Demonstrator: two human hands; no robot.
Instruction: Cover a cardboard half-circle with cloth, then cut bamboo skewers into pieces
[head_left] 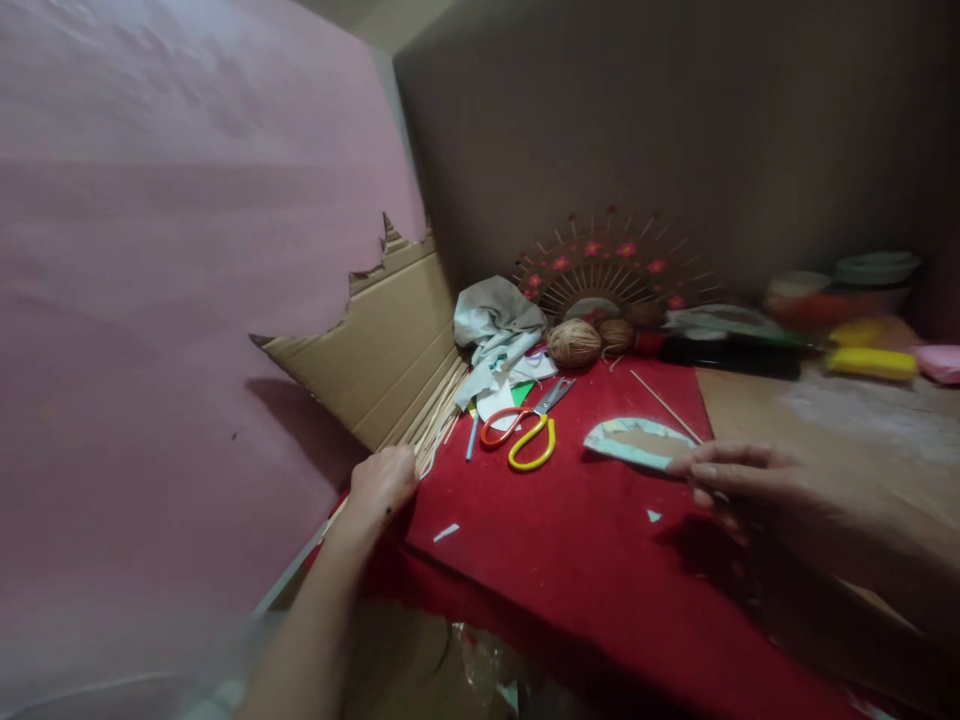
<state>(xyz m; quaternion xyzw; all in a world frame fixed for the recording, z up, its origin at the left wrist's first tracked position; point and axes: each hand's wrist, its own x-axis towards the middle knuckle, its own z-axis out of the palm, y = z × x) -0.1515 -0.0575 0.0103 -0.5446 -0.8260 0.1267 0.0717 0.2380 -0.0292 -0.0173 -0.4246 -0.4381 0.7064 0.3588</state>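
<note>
At the table's left edge, my left hand [384, 482] is closed at a bundle of thin wooden sticks [441, 405]; its fingertips are turned away from view. My right hand [739, 478] pinches the near right end of a flat, curved cardboard piece [637, 442] with a pale blue paper border. One thin stick [664, 405] slants down to the fingers of this hand; whether they grip it I cannot tell. Between my hands lie scissors [536, 425] with one red and one yellow handle loop, blades partly spread.
A torn cardboard sheet [375, 350] leans on the left wall. Behind the scissors are crumpled cloth [499, 315], a ball of twine [574, 343] and a flower-decorated fan [615, 265]. Paper scraps [446, 533] dot the red cloth [525, 560]. A yellow block [872, 363] sits at right.
</note>
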